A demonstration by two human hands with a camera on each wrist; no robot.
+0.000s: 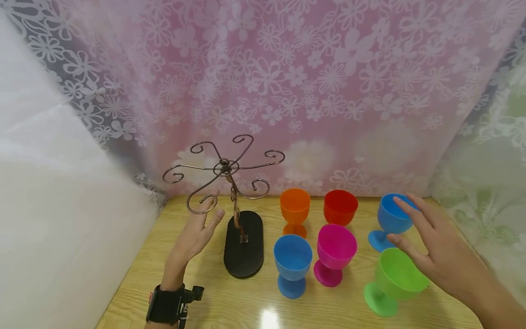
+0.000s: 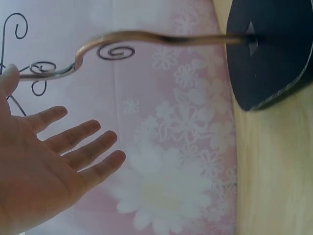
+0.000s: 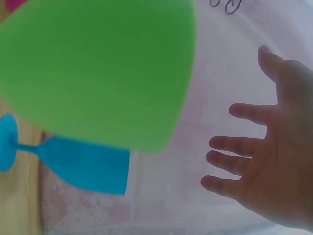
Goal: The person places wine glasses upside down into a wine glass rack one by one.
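My left hand (image 1: 195, 240) is spread beside a bronze wire stand (image 1: 235, 201) with curled arms and a black oval base (image 1: 244, 256). In the left wrist view the hand (image 2: 54, 171) shows straight fingers and an empty palm, close to the stand's pole (image 2: 161, 38). On the right, my right hand (image 1: 441, 256) hovers with parted fingers over a green goblet (image 1: 396, 278) and a blue goblet (image 1: 392, 219). The right wrist view shows the hand (image 3: 274, 156) holding nothing, apart from the green goblet (image 3: 98, 73) and blue goblet (image 3: 88, 166).
Between the hands stand an orange goblet (image 1: 294, 210), a red goblet (image 1: 340, 208), another blue goblet (image 1: 292, 260) and a pink goblet (image 1: 334, 249), all upright on the wooden table (image 1: 222, 306). A floral curtain (image 1: 308, 114) hangs along the table's back edge.
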